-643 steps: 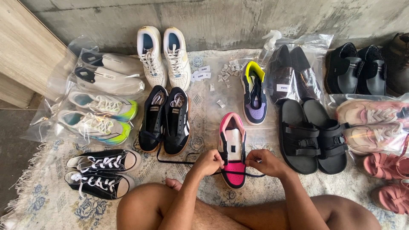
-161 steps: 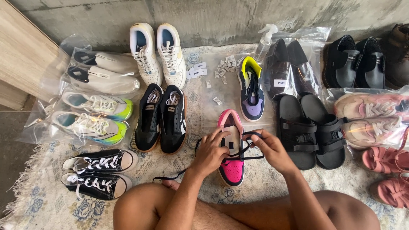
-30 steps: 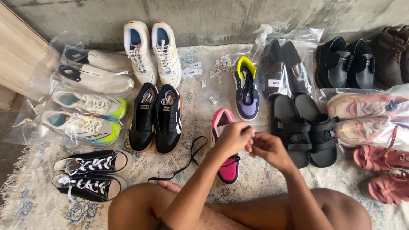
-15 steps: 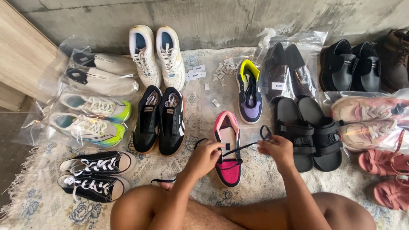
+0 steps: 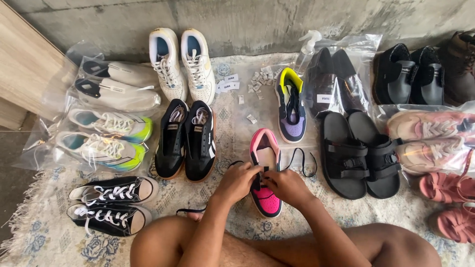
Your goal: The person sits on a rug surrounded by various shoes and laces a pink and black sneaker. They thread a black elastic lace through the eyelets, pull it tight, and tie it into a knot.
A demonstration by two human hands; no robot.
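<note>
Both of my hands cover the middle of the pink sneaker (image 5: 266, 170), so I cannot see its eyelets or tongue there, and its toe end is partly hidden behind my right hand (image 5: 288, 187); my fingertips are buried too, so exactly how I pinch is hard to make out. My left hand (image 5: 239, 181) and right hand sit knuckles-up, pressed close together over the shoe, fingers curled in on the black lace (image 5: 302, 160), forearms reaching in from my crossed legs. One end of the lace loops out to the right, another trails left along the rug (image 5: 59, 252). The sneaker lies flat on the rug, long axis running away from me, its pink heel collar towards the wall and toe towards my legs, between the black pair (image 5: 187, 139) and the black sandals (image 5: 360, 153)
</note>
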